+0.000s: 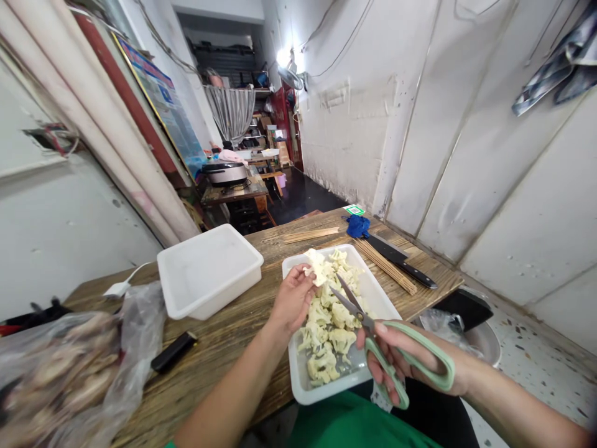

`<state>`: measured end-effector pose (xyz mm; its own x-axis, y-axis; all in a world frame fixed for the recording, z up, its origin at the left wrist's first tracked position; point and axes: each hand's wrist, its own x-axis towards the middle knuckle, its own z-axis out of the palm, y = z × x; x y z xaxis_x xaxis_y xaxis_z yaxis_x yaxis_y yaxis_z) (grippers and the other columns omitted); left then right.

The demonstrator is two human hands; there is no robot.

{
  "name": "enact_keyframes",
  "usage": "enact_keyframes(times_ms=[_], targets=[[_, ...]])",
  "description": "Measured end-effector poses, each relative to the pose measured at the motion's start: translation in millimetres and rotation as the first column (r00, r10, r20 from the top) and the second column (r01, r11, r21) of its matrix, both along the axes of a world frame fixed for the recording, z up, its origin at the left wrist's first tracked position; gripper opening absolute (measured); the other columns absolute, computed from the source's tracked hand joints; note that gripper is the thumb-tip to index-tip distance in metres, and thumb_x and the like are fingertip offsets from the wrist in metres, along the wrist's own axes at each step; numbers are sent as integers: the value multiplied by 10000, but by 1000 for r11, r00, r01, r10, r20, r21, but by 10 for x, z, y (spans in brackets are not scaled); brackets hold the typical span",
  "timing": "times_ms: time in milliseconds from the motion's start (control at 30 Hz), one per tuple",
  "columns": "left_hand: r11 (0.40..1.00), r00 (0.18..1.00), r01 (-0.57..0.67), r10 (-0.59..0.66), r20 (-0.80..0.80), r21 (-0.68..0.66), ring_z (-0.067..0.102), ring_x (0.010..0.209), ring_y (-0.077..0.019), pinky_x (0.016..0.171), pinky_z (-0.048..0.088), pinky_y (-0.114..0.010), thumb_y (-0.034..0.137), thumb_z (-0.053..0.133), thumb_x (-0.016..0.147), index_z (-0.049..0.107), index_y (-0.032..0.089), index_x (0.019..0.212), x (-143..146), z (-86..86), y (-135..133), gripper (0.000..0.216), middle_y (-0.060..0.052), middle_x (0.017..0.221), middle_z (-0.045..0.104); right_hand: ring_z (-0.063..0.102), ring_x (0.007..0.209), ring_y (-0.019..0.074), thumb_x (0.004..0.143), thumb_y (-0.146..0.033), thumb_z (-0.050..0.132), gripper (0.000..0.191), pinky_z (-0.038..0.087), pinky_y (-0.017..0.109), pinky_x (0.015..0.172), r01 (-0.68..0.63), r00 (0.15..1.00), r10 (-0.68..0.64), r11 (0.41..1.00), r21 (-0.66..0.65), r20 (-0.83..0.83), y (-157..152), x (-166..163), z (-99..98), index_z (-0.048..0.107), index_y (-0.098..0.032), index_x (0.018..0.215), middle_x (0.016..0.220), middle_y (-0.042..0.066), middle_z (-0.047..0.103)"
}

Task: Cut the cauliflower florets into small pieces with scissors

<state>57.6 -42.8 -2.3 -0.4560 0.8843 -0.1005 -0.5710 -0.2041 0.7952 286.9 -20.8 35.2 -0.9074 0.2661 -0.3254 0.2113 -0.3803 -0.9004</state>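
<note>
My left hand (pixel 293 297) pinches a pale cauliflower floret (pixel 319 266) above the far part of a white plastic tray (pixel 295 373). Several cut cauliflower pieces (pixel 321 364) lie in that tray. Green-handled scissors (pixel 357 311) are in my right hand (pixel 392 354), fingers through the handle loops. Their blades are parted and point toward the floret, with the tips close to it. The palm side of my right hand is partly hidden by the handles.
An empty white bin (pixel 209 270) stands to the left. Behind the tray lie bamboo skewers (pixel 387 267), a black-handled knife (pixel 401 261) and a blue cloth (pixel 357 226). A plastic bag of pale brownish food (pixel 69 379) and a black object (pixel 174 352) are at left.
</note>
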Motion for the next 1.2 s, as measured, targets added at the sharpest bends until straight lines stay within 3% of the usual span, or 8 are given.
enact_keyframes(times_ms=[100,167,300,400,500,733,967,1200], targets=[[985,983,102,-79,163,-139,640,765,-106,750,520,-220,20,684,669,535,148,799,73,-33,29,236,-29,812,645,580,493,120,821,-678,491,548,421,221,472,54,998,-55,998,40,13,-50,-19,-7,503,-153,979,695,25,604],[980,987,107,-84,137,-168,635,729,-103,749,529,-238,14,664,679,536,148,845,123,-47,40,249,-24,787,641,572,495,109,820,-672,500,545,412,213,478,107,993,-111,990,90,33,-50,-35,9,493,-152,985,704,19,604],[993,967,-113,104,-234,-22,624,713,-113,699,523,-248,117,697,691,504,207,1130,164,-52,24,488,-2,816,654,556,507,109,810,-685,499,560,437,227,496,94,993,-102,987,130,57,-51,-22,58,486,-153,983,694,8,592],[973,836,-223,218,-503,52,631,910,-165,751,507,-251,181,706,696,486,238,1260,158,-73,-14,608,-52,1010,661,560,511,115,804,-691,499,552,442,232,490,64,992,-81,983,172,92,-75,-8,63,495,-159,954,705,11,594],[957,719,-282,256,-646,65,591,1052,-188,858,476,-261,162,672,718,536,249,1266,152,-111,-36,571,-55,1127,642,555,503,110,790,-697,512,535,444,232,481,63,986,-98,968,244,136,-95,-27,47,490,-165,851,708,12,592],[935,631,-332,320,-707,127,612,1011,-201,943,457,-307,153,668,710,662,224,1113,109,-130,-14,409,-36,1092,675,542,485,102,747,-737,520,565,439,225,461,67,983,-109,962,265,147,-124,-59,73,461,-176,770,686,5,585],[953,668,-273,284,-688,128,599,1059,-189,917,468,-277,164,649,747,555,247,1261,178,-141,-26,529,-45,1222,620,556,465,97,790,-717,487,551,409,206,445,103,989,-124,972,213,84,-123,-59,36,483,-168,840,680,-1,593],[951,609,-282,278,-743,125,592,1077,-197,958,440,-289,108,602,745,589,239,1232,174,-194,-52,504,-43,1190,633,545,488,104,777,-709,515,533,423,225,459,76,988,-108,964,256,112,-120,-38,43,472,-178,798,693,1,585]])
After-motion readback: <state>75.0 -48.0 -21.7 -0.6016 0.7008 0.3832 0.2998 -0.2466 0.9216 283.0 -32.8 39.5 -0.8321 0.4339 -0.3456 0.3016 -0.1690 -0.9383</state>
